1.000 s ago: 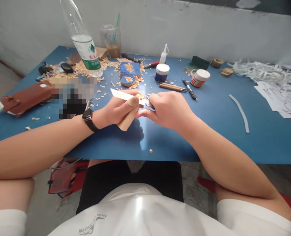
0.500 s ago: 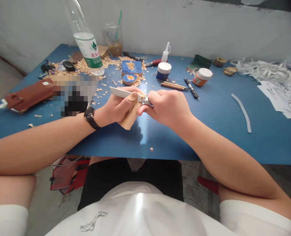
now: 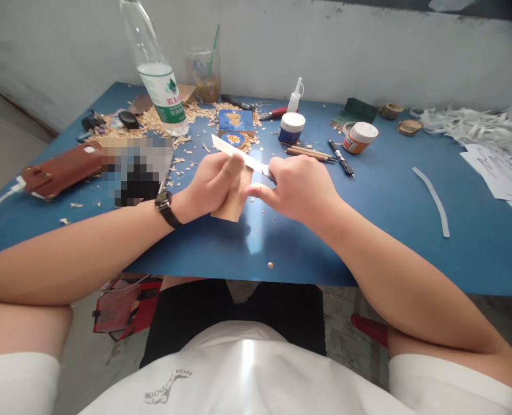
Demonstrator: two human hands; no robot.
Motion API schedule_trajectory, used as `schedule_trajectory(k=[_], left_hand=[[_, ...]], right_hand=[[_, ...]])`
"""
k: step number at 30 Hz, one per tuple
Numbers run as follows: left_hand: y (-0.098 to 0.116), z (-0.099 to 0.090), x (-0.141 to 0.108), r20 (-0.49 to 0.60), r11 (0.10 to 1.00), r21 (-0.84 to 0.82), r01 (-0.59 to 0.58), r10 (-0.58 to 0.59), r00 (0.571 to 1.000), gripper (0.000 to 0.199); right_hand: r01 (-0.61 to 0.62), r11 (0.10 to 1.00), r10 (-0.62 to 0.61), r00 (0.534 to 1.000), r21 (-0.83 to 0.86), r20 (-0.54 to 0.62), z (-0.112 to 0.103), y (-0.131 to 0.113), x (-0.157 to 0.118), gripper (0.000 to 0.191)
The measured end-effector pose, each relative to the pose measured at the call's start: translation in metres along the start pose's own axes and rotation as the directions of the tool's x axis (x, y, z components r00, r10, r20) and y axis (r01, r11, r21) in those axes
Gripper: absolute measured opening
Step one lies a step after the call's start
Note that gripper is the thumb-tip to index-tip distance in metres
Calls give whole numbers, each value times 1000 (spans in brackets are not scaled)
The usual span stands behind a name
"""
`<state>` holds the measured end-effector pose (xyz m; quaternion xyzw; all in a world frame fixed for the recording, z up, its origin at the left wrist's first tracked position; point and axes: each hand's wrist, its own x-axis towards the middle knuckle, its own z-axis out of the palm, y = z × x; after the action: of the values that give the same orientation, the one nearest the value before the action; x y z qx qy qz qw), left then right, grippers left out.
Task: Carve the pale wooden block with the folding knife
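The left hand (image 3: 213, 187) is closed around a flat piece of pale wood (image 3: 232, 204), thumb pressed on top, so the wood is braced above the table (image 3: 368, 230) where the blade can reach its upper edge. The right hand (image 3: 301, 190) is closed on the handle of a carving knife (image 3: 238, 154), whose long pale blade slants up and away past the left thumb; the handle itself is hidden in the fist. The two hands meet just in front of the wood, probably so the left thumb can steady the cut.

Beyond the wood lies a scatter of wood shavings (image 3: 161, 124), thickest around a clear plastic bottle (image 3: 158, 86) standing behind and to the left of the wood. Straight behind the wood sit a blue block (image 3: 236, 120) and a small round blue piece (image 3: 234, 138), both with orange patches. Behind and right of the wood stand a white-lidded blue jar (image 3: 291, 128), a glue bottle (image 3: 296, 95) and an orange jar (image 3: 360, 137), with slim tools (image 3: 310, 153) laid between them. Left of the wood lies a brown leather case (image 3: 61, 168); far to its right, a bent white strip (image 3: 433, 199) and paper cuttings (image 3: 489, 138).
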<state>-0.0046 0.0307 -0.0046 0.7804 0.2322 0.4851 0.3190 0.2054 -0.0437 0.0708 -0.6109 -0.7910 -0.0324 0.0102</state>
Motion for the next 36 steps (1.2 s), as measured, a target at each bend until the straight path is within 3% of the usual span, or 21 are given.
schedule_trajectory(k=[3, 6, 11, 16, 19, 23, 28, 30, 32, 36], left_hand=[[9, 1, 3, 171, 997, -45, -68, 74, 982, 77], [17, -2, 5, 239, 994, -93, -51, 72, 968, 69], [19, -6, 5, 267, 991, -113, -68, 96, 959, 64], [12, -6, 5, 243, 993, -95, -75, 96, 965, 65], [7, -4, 3, 182, 994, -67, -87, 98, 978, 63], [5, 2, -2, 2, 991, 84, -99, 99, 995, 66], [2, 5, -6, -225, 968, 250, -16, 75, 972, 75], [0, 3, -6, -264, 964, 266, 3, 70, 962, 73], [-2, 1, -4, -221, 973, 229, -22, 74, 972, 72], [2, -4, -1, 61, 987, 92, -131, 125, 990, 70]], right_hand=[[84, 995, -87, 995, 51, 44, -4, -4, -6, 74], [182, 980, -185, 983, 77, 22, -3, -3, -10, 65], [314, 945, -307, 948, 95, -86, 8, 10, -8, 66], [222, 973, -217, 973, 67, -80, 11, 11, -2, 69], [158, 985, -154, 986, 71, -56, 11, 7, 0, 65], [119, 986, -104, 986, 119, -131, 19, 6, 2, 72], [53, 988, -29, 987, 147, -161, 29, 11, 6, 86], [37, 987, -13, 988, 155, -156, 30, 13, 7, 88], [69, 985, -44, 987, 161, -153, 27, 14, 7, 88], [178, 976, -168, 982, 128, -80, 15, 9, 1, 79]])
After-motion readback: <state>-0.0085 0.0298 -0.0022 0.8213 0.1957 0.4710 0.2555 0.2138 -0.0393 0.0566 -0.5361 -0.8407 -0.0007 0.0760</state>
